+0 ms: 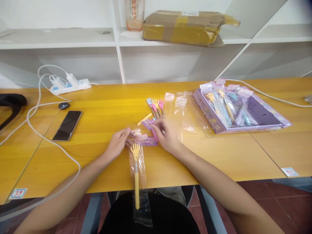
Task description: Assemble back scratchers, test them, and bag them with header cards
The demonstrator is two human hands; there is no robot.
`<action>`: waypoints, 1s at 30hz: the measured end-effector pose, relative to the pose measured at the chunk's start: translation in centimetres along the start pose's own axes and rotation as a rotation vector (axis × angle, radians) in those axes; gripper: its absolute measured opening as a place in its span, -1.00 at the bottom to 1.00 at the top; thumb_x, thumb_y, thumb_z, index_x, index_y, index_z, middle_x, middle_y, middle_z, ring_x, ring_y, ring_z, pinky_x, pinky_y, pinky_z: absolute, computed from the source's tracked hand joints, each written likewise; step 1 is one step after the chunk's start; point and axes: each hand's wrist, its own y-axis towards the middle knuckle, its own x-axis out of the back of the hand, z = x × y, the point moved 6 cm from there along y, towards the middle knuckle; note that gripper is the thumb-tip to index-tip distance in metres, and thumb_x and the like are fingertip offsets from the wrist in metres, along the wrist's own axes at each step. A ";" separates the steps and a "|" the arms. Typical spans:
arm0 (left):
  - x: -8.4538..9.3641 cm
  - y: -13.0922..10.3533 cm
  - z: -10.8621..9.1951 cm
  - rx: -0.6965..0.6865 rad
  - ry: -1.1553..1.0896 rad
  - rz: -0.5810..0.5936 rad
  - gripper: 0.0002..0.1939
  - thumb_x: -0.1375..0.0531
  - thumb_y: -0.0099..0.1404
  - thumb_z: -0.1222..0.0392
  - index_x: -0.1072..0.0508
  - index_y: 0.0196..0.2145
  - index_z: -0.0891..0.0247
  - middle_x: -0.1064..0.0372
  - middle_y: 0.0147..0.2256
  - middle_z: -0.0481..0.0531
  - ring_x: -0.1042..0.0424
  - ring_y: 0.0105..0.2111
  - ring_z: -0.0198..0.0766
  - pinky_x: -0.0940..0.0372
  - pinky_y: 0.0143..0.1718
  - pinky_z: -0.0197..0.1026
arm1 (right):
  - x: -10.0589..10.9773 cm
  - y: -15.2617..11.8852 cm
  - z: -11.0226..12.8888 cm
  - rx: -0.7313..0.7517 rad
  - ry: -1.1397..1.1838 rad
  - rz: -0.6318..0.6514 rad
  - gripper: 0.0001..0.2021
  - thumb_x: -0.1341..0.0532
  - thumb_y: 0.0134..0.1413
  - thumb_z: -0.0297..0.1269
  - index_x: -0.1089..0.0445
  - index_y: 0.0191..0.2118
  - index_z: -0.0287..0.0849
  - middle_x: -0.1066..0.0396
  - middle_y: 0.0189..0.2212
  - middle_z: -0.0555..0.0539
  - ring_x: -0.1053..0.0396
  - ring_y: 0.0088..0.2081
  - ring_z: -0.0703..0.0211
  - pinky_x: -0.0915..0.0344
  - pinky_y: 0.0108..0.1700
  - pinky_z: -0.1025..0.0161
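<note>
My left hand is closed on the top of a clear plastic bag. Inside the bag hangs a yellow hand-shaped back scratcher, its handle end down past the table's front edge. To the right, my right hand pinches a small purple-pink card. More purple cards lie on the table between the hands. Just beyond my right hand are several unbagged back scratchers with blue, pink and yellow heads, their lower parts hidden by it. Beside them lies a yellow stick-like handle.
Flat clear bags lie right of the scratchers. A purple display box holds bagged back scratchers. At left are a phone, a black mouse-like object, a power strip and loose white cables. A taped carton rests on the shelf.
</note>
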 end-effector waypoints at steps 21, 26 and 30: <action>-2.7 -0.9 -0.1 -0.180 0.078 0.332 -0.67 -0.28 0.47 -0.02 -0.56 0.08 0.18 -0.60 0.04 0.15 -0.57 0.06 -0.05 -0.41 0.18 -0.02 | -1.9 -0.6 -1.3 -0.129 0.116 0.104 -0.82 -0.24 0.46 -0.11 -0.42 0.00 -0.07 -0.51 -0.19 -0.11 -0.49 -0.28 0.13 -0.45 -0.20 0.16; -2.8 -0.9 -0.1 -0.163 0.059 0.324 -0.63 -0.28 0.47 -0.01 -0.54 0.12 0.20 -0.60 0.05 0.16 -0.57 0.07 -0.05 -0.41 0.18 -0.01 | -1.7 -0.2 -0.6 -0.057 0.082 0.160 -0.87 -0.21 0.47 -0.19 -0.43 -0.01 -0.08 -0.50 -0.23 -0.10 -0.46 -0.26 0.13 -0.42 -0.22 0.18; -2.7 -0.9 -0.2 -0.130 0.005 0.319 -0.57 -0.31 0.45 -0.01 -0.51 0.17 0.21 -0.58 0.10 0.18 -0.58 0.07 -0.04 -0.43 0.15 -0.01 | -1.7 0.0 -0.2 -0.005 0.061 0.206 -0.87 -0.18 0.49 -0.21 -0.42 0.01 -0.08 -0.49 -0.22 -0.10 -0.45 -0.26 0.13 -0.44 -0.18 0.16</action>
